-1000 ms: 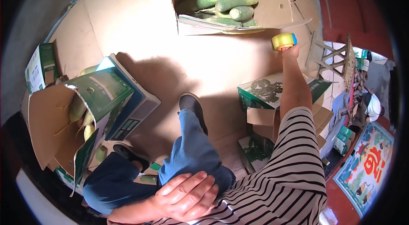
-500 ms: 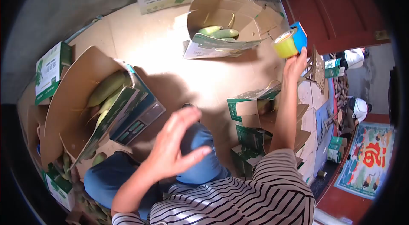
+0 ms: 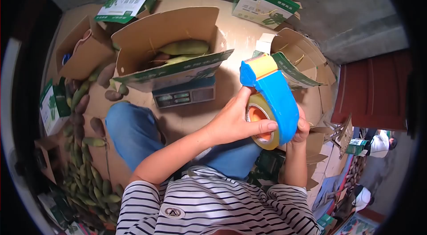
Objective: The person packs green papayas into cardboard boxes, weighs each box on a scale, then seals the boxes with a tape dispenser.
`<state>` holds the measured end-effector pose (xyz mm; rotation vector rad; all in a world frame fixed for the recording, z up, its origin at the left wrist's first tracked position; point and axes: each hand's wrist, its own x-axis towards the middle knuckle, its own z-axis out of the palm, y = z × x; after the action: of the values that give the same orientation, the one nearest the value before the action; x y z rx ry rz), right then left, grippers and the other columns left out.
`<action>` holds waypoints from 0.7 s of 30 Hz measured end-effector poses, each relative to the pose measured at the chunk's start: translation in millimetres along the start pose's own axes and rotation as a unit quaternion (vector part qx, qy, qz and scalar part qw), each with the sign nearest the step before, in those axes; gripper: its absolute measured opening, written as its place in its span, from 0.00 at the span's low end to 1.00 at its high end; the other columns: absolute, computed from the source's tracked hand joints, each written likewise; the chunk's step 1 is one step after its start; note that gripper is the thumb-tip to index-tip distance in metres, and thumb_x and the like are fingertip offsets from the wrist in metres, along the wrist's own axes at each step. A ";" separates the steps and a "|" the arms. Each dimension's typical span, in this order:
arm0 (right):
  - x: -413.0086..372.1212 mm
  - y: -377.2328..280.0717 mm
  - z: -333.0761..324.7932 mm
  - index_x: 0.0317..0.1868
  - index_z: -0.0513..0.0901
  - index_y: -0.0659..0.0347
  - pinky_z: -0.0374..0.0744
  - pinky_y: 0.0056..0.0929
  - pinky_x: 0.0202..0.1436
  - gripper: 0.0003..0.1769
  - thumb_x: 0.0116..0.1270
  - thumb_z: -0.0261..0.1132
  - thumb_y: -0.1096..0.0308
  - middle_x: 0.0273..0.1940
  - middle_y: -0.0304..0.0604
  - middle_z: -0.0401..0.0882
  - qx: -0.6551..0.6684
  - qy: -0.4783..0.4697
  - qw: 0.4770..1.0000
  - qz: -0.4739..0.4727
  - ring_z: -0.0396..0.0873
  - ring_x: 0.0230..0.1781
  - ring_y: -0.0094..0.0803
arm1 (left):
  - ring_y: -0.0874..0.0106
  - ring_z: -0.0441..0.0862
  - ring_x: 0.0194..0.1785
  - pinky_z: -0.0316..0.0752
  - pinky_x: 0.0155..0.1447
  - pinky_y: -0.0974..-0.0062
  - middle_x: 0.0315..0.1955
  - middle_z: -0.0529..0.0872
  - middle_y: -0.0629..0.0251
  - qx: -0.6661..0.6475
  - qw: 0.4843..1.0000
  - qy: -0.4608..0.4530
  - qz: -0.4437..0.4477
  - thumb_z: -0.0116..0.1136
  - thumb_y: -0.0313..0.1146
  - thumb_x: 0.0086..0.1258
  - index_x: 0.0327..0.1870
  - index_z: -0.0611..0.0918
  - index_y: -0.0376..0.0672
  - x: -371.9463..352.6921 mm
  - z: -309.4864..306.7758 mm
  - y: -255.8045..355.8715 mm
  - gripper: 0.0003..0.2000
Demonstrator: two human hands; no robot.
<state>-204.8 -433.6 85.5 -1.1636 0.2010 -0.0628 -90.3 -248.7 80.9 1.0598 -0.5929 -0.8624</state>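
Note:
Both hands are on a blue tape dispenser (image 3: pixel 284 99) loaded with a roll of yellowish clear tape (image 3: pixel 272 144), held up in front of my knees. My left hand (image 3: pixel 235 121) grips the roll side, its thumb across the orange core and its fingers behind the roll. My right hand (image 3: pixel 303 129) holds the dispenser's back from the right, with its fingers partly hidden. Tape lies over the toothed edge at the top. Just beyond, an open carton (image 3: pixel 167 26) containing long green vegetables (image 3: pixel 184 47) rests on a scale (image 3: pixel 208 93).
More printed cartons stand around: one at back left (image 3: pixel 126 3), one at back right (image 3: pixel 267 6), an open one (image 3: pixel 307 63) behind the dispenser. Loose green and purplish vegetables (image 3: pixel 86 177) are piled at left. Two people (image 3: pixel 380 143) are at far right.
My view has turned left. My right hand has brought the tape dispenser in from the far right to the middle. My left hand, empty before, now grips the roll.

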 end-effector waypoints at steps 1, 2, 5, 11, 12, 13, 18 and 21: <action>0.8 -0.7 4.1 0.66 0.62 0.76 0.79 0.37 0.60 0.51 0.55 0.67 0.41 0.57 0.57 0.76 0.000 -0.013 0.999 0.030 0.80 0.54 0.41 | 0.62 0.71 0.63 0.68 0.65 0.66 0.59 0.72 0.50 0.034 0.999 0.011 0.005 0.75 0.49 0.55 0.66 0.61 0.33 -7.9 -2.0 0.9 0.45; 0.8 -1.0 10.1 0.66 0.62 0.76 0.79 0.37 0.59 0.52 0.55 0.68 0.41 0.57 0.57 0.76 0.009 -0.030 0.998 0.054 0.81 0.53 0.41 | 0.60 0.71 0.64 0.67 0.66 0.65 0.58 0.72 0.48 0.067 0.997 0.021 0.010 0.75 0.49 0.54 0.66 0.61 0.33 -16.2 -5.0 2.1 0.45; 1.8 3.7 20.8 0.66 0.61 0.76 0.80 0.36 0.56 0.53 0.54 0.70 0.41 0.56 0.57 0.77 0.012 -0.067 0.992 0.107 0.81 0.52 0.41 | 0.60 0.72 0.63 0.67 0.65 0.65 0.60 0.70 0.49 0.186 0.981 0.045 0.025 0.76 0.45 0.53 0.68 0.60 0.34 -32.3 -3.0 2.8 0.46; -7.6 41.2 4.9 0.66 0.63 0.73 0.83 0.34 0.45 0.55 0.49 0.76 0.41 0.50 0.55 0.79 0.021 -0.095 0.986 0.137 0.84 0.41 0.39 | 0.49 0.64 0.69 0.61 0.70 0.59 0.61 0.69 0.43 0.334 0.932 0.070 0.124 0.75 0.45 0.51 0.66 0.62 0.34 -54.8 0.9 -12.0 0.45; -9.1 44.3 6.9 0.66 0.63 0.72 0.84 0.33 0.42 0.54 0.49 0.76 0.44 0.46 0.55 0.80 0.049 -0.090 0.987 0.125 0.84 0.37 0.39 | 0.50 0.63 0.69 0.60 0.70 0.59 0.62 0.68 0.44 0.351 0.924 0.067 0.137 0.75 0.45 0.51 0.66 0.62 0.34 -58.6 1.8 -10.3 0.45; -9.1 47.3 6.0 0.66 0.63 0.72 0.84 0.34 0.42 0.53 0.49 0.76 0.45 0.45 0.55 0.81 0.074 -0.105 0.986 0.111 0.84 0.37 0.39 | 0.50 0.64 0.69 0.61 0.70 0.59 0.62 0.69 0.45 0.342 0.925 0.068 0.148 0.74 0.44 0.53 0.66 0.63 0.33 -61.8 2.5 -8.5 0.43; -12.4 47.6 3.6 0.66 0.62 0.72 0.85 0.35 0.34 0.52 0.48 0.76 0.50 0.41 0.57 0.81 0.117 -0.111 0.982 0.093 0.84 0.30 0.41 | 0.51 0.69 0.66 0.64 0.68 0.60 0.60 0.73 0.48 0.299 0.921 0.097 0.230 0.69 0.38 0.60 0.63 0.69 0.33 -68.9 0.2 -10.8 0.33; -11.8 38.8 25.9 0.58 0.69 0.74 0.79 0.33 0.32 0.45 0.50 0.73 0.46 0.23 0.49 0.81 0.078 -0.086 0.990 0.084 0.81 0.21 0.38 | 0.52 0.73 0.62 0.68 0.66 0.63 0.57 0.76 0.48 0.242 0.942 0.130 0.194 0.66 0.34 0.63 0.61 0.72 0.33 -70.6 -3.7 -14.9 0.27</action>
<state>-213.6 -393.0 61.3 -0.9875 0.1385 0.1677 -130.8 -191.1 64.5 1.4111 -0.7774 -0.2224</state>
